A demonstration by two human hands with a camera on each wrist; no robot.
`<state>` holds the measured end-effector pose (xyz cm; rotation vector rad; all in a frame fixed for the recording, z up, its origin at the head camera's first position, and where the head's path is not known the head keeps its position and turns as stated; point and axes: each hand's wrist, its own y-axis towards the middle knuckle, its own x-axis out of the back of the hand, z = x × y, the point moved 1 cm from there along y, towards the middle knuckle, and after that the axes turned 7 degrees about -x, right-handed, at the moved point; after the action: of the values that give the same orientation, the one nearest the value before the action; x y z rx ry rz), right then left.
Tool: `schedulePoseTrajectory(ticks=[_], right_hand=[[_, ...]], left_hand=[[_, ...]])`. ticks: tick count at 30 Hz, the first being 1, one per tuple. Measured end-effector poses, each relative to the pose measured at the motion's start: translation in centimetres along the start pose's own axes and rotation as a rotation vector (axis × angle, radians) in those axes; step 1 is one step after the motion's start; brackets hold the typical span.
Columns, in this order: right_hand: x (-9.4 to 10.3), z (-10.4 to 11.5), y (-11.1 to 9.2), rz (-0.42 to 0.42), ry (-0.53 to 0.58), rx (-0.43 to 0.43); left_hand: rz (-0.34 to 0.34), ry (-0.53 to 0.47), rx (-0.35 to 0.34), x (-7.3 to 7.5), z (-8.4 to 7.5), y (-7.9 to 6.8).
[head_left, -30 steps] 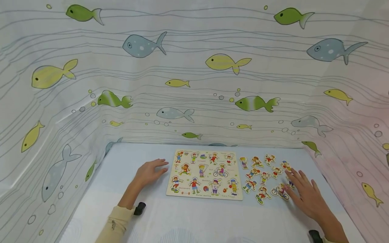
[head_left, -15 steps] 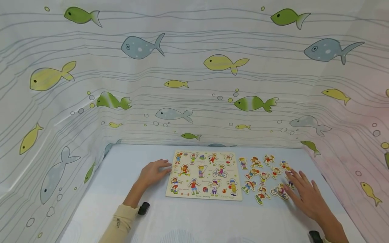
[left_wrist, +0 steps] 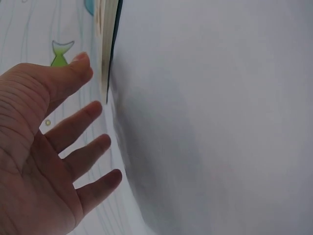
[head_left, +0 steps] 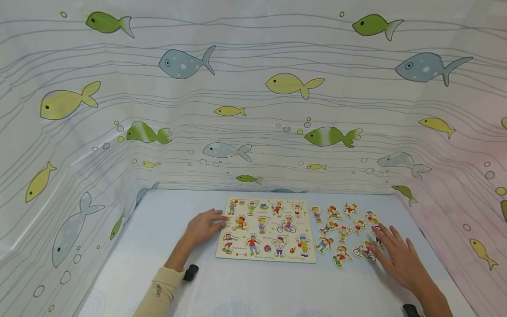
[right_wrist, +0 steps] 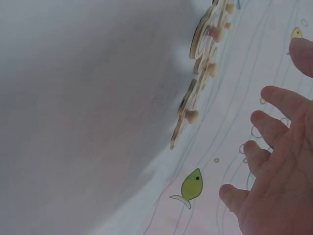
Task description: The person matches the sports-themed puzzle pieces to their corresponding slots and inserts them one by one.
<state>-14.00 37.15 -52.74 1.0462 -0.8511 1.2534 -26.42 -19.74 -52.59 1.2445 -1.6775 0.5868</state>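
A cream wooden puzzle board (head_left: 251,225) printed with children playing sports lies flat on the table. My left hand (head_left: 203,228) is at its left edge, fingertips right at the rim, fingers and thumb apart. In the left wrist view the board's edge (left_wrist: 105,54) stands beside the thumb, and the hand holds nothing. To the right of the board lie several loose puzzle pieces (head_left: 343,234). Over the rightmost ones my right hand (head_left: 402,259) hovers with spread fingers, near the cyclist piece (head_left: 365,251) and partly hiding another. Small knobs (right_wrist: 192,116) show on the pieces in the right wrist view.
A pale blue and white cloth (head_left: 253,290) covers the table. Behind and on both sides rises a fish-patterned curtain (head_left: 253,132). A black wrist camera (head_left: 191,272) sits at the left wrist, another (head_left: 410,310) at the right.
My left hand has moved right, from beside the board to its left edge. The right hand stays over the pieces, and the board and pieces have not moved.
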Motion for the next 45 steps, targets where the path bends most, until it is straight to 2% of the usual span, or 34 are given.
schedulePoseTrajectory(ticks=[10,22,28,45], right_hand=[[-0.1,0.4,-0.4,-0.01,-0.001,0.0],[-0.1,0.6,-0.4,-0.033,0.0,0.021],[0.0,1.0,0.0,-0.032,-0.017,-0.007],[0.3,1.4,0.5,-0.04,-0.025,0.003]], left_hand=[[0.045,0.029,0.016,-0.2,0.0,-0.1],[0.064,0.03,0.022,-0.2,0.2,0.2],[0.058,0.033,0.009,-0.1,0.1,0.2],[0.053,0.026,-0.015,0.0,0.1,0.2]])
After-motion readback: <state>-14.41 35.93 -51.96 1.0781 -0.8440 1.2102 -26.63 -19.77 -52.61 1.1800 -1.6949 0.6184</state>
